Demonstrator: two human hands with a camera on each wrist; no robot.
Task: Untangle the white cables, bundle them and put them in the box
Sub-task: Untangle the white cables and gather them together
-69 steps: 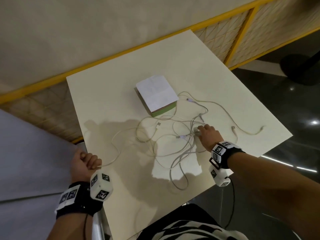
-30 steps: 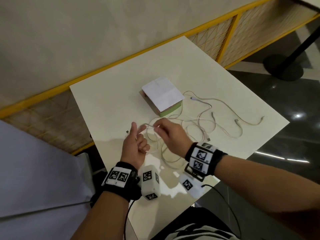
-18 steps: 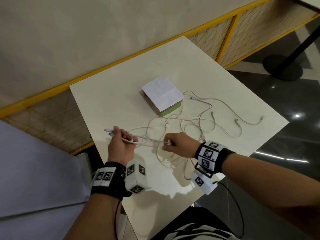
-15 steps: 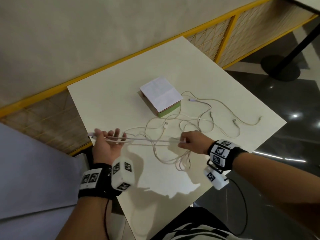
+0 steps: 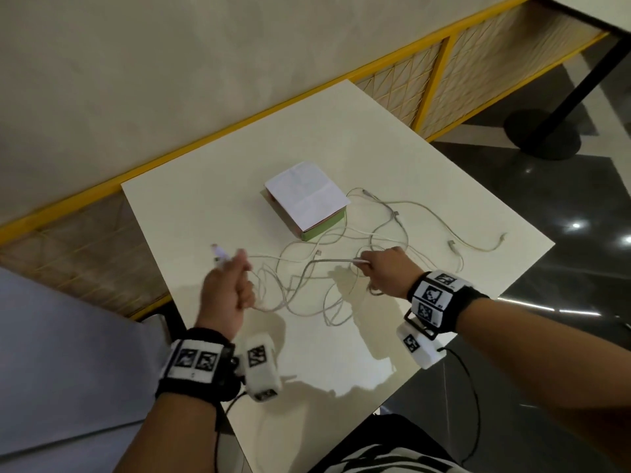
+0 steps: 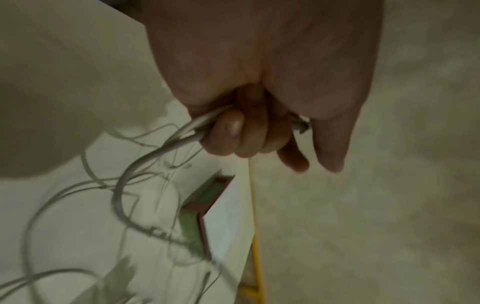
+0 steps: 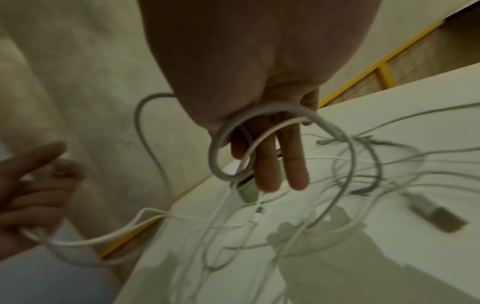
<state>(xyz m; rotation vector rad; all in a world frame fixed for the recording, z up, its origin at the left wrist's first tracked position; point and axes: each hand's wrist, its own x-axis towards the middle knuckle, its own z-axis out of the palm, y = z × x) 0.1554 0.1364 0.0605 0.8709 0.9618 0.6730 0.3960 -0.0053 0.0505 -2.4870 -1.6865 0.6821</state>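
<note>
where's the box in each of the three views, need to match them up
Head: the box sits mid-table, white lid up, green side facing the cables.
Left wrist: box lies lower centre, below the left hand.
Right wrist: only a green corner shows, beside the right hand's fingers.
Shared landmark: the yellow rail.

The left hand (image 5: 227,295), which was spread flat half a second ago, is now closed around the white cables (image 5: 307,268) near a plug. It has been brought inward over the desk (image 5: 358,138), and the right hand (image 5: 387,271) has been raised slightly, so the strand between them is now slack.
</note>
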